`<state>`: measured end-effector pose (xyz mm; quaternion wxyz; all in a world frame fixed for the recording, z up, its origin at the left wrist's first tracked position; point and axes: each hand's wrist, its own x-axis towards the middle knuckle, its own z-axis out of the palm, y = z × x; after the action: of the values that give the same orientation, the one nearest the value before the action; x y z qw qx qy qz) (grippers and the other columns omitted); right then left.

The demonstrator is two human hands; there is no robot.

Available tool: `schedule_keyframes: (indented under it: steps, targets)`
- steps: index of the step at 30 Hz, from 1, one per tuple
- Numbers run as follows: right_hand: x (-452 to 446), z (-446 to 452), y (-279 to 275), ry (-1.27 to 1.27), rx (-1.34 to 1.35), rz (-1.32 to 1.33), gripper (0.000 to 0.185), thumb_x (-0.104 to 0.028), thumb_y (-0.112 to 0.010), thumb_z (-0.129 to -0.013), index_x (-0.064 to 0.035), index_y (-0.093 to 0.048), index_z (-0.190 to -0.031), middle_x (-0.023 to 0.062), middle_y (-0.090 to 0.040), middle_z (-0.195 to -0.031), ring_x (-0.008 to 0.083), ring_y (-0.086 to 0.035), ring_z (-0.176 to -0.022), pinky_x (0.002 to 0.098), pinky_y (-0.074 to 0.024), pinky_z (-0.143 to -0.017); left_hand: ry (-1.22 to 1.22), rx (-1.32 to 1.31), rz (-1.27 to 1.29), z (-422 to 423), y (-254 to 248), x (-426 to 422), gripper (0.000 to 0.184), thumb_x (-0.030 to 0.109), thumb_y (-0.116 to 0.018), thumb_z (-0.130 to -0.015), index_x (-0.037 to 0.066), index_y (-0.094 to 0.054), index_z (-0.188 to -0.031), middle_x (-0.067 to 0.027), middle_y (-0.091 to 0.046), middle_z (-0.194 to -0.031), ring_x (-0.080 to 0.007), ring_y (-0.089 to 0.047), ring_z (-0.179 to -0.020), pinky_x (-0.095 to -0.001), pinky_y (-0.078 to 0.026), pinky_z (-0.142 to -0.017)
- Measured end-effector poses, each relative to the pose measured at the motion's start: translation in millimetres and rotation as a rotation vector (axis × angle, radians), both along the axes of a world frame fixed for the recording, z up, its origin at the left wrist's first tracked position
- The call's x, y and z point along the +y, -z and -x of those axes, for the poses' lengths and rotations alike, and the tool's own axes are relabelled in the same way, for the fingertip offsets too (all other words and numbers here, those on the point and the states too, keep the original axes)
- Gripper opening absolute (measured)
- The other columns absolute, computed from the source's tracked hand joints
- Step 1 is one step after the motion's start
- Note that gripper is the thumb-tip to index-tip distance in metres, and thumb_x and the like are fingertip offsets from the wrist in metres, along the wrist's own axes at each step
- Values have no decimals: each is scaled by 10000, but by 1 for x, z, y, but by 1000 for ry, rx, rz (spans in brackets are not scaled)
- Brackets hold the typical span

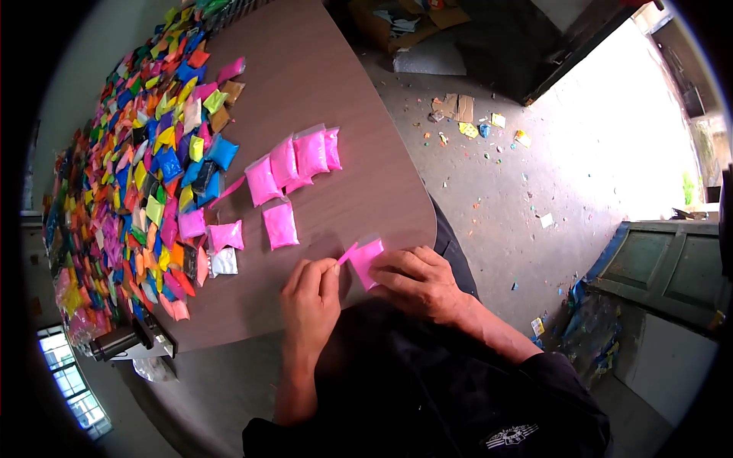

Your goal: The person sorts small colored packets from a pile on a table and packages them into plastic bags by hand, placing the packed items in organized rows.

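A pink packet (365, 267) is held at the near edge of the worktop (343, 91), its lower right part covered by the right hand (421, 281). The right grip is narrow, with the fingers closed over the packet from the right. By the left hand (311, 296), a thin pink strip (349, 252) is pinched between thumb and forefinger. The strip is tilted, its upper end close to the packet's open-looking top corner; whether the two are touching cannot be told.

Farther up and to the left, a single filled packet (280, 224) is laid flat, just below a cluster (295, 159) of pink packets that are partly overlapped. A second strip (227, 192) is seen between the cluster and a large heap (145, 168) of many-coloured packets, by which the left side of the worktop is covered. At the heap's near end, a white packet (224, 262) and a black device (126, 340) are placed.

To the right, the floor (489, 214) is strewn with scraps, a piece of cardboard (455, 107) among them.
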<state>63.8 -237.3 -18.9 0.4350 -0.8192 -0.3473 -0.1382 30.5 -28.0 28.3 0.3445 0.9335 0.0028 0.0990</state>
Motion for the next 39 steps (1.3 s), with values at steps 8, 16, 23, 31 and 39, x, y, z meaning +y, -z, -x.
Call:
schedule_keyframes:
  steps: [8,16,23,31,39]
  targets:
    - [-1,0,2,-8,0,-39,349,-113,-882,-728,-127,-757,-1054,25,-697,-1084,205,-660,-891,320,-534,-758,124,-23,-14,-15,5,-17,39,32,-694,-941,26,-681,-978,-135,-654,-888,-355,-662,-765,-422,-531,-662]
    - [-2,0,2,-23,-11,-27,325,-128,-849,-761,-121,-736,-1066,14,-677,-1093,206,-644,-848,327,-516,-733,137,12,-4,-17,-10,-18,22,47,-687,-945,33,-690,-963,-131,-659,-870,-354,-678,-773,-429,-534,-659]
    - [-1,-1,-1,-30,-23,-19,335,-128,-851,-754,-120,-735,-1068,16,-681,-1082,212,-647,-855,328,-514,-730,140,-23,-34,-19,3,-13,25,46,-687,-939,31,-686,-959,-139,-661,-880,-374,-671,-782,-434,-537,-674]
    - [0,-2,-2,-23,-21,-29,330,-110,-846,-760,-107,-731,-1069,29,-679,-1076,224,-650,-856,339,-514,-731,103,6,23,-2,-10,-18,24,48,-686,-940,38,-690,-961,-140,-663,-864,-359,-679,-775,-427,-543,-681]
    - [-3,2,-6,-38,40,10,373,-73,-870,-711,-88,-746,-1063,64,-703,-1090,260,-669,-937,365,-561,-806,-34,5,20,-5,-5,-3,12,43,-686,-949,32,-682,-946,-135,-672,-857,-359,-681,-769,-434,-539,-677]
